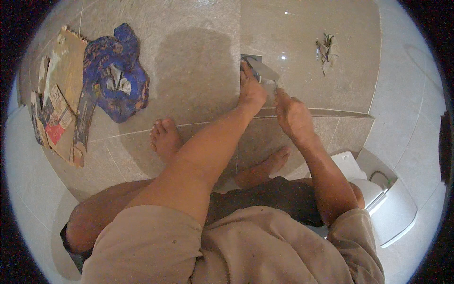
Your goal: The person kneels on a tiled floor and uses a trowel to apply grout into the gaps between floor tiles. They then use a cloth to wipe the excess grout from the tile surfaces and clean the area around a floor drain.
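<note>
My right hand is closed round the handle of a metal trowel. The trowel's grey blade points up and to the left, over the tiled surface. Beside it my left hand reaches forward with its fingers bent together at a small, dark grey, square-edged thing. Part of that thing lies under the fingers and the blade, so its kind is unclear. The two hands are close together but apart, just beyond a low tiled step.
A crumpled blue plastic bag and torn cardboard lie at the left. Some debris sits on the wet-looking tiles at the far right. A white toilet stands at the near right. My bare feet are by the step.
</note>
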The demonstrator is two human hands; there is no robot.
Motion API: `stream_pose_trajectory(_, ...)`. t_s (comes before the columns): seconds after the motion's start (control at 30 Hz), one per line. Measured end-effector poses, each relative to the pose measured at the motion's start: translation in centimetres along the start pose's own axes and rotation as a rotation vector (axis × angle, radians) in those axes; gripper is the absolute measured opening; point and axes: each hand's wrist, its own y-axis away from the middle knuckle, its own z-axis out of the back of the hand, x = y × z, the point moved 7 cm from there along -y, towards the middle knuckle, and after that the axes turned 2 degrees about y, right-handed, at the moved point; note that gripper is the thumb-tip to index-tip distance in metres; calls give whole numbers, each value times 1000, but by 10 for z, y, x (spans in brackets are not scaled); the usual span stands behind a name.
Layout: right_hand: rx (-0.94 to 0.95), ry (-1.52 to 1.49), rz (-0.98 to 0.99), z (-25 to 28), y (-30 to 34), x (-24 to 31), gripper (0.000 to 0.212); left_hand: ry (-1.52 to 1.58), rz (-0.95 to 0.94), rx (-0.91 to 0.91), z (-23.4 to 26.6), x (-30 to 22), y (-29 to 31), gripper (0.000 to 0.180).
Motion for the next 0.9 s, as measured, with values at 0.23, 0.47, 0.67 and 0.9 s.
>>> stream_pose_trajectory(0.23, -2, 75, -30, 4, -2, 6, 37, -54, 5, -24, 1, 3, -6, 128)
stream_pose_trajectory(0.47, 103, 78, -124, 3, -11, 8, 34, -40, 12, -63, -3, 0, -6, 127)
stream_pose_trajectory(0.67, 175, 147, -70, 22, -32, 24, 33, 17, -34, -34, 1, 4, -8, 117)
stream_pose_trajectory(0.9, 197, 238, 13, 31, -41, 25, 31, 141, 106, 89, 17, -24, 6, 108)
